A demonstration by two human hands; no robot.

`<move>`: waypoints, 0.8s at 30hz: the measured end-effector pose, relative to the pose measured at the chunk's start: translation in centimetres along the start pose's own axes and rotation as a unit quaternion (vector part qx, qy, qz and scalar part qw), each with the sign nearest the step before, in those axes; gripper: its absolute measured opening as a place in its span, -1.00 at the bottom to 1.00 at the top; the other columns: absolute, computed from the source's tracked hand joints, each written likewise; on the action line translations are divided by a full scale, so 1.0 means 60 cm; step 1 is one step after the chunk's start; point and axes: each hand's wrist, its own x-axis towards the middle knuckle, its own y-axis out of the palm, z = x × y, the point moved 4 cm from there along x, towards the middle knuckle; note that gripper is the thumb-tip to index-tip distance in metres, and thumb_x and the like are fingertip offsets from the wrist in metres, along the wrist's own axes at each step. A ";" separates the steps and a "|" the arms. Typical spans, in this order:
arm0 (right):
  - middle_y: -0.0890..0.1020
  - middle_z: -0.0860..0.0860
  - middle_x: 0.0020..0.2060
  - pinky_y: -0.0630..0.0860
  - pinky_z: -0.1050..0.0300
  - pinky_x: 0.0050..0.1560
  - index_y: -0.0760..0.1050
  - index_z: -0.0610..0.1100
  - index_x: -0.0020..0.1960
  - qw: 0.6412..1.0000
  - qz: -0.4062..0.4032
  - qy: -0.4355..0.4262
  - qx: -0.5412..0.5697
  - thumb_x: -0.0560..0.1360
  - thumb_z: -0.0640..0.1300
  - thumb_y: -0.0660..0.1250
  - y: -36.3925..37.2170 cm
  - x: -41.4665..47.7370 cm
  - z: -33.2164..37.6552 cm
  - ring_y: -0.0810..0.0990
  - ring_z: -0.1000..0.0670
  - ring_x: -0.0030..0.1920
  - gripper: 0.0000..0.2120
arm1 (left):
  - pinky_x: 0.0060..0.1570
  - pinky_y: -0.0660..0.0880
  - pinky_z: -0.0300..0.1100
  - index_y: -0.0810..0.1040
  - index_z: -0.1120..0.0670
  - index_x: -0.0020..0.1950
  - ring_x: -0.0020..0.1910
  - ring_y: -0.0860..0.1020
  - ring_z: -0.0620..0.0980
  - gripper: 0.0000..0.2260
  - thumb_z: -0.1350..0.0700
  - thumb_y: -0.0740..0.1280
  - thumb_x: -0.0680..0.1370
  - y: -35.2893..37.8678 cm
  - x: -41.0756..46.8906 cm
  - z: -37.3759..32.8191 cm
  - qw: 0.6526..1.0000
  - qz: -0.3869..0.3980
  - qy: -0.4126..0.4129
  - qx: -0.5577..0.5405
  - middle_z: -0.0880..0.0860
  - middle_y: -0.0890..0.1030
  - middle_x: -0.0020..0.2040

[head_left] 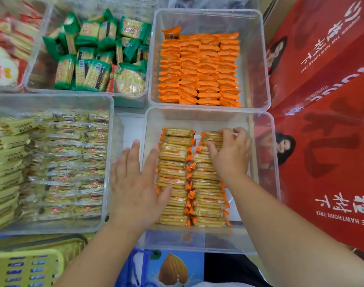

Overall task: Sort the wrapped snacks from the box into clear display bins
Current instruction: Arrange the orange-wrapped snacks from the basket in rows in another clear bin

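My right hand half hides the cracker packs its fingers grip in the near bin; my left hand lies flat, fingers spread.

Left hand lies flat, fingers straight; right hand curls its fingers

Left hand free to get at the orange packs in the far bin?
Probably yes. The left hand is flat and holds nothing; the orange packs lie in a lidless bin just beyond, and the right hand, gripping cracker packs in the near bin, is off to the side.
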 end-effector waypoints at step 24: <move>0.13 -0.17 0.61 0.34 -0.19 0.41 -0.17 -0.27 0.63 0.978 0.181 0.094 0.038 0.66 0.13 0.16 0.039 -0.009 0.061 0.20 -0.26 0.53 -0.20 | 0.50 0.26 0.05 -0.32 0.03 0.66 0.58 0.20 0.13 0.09 -0.23 0.44 0.49 0.051 -0.015 0.027 0.994 0.046 -0.016 -0.100 0.14 0.14 0.66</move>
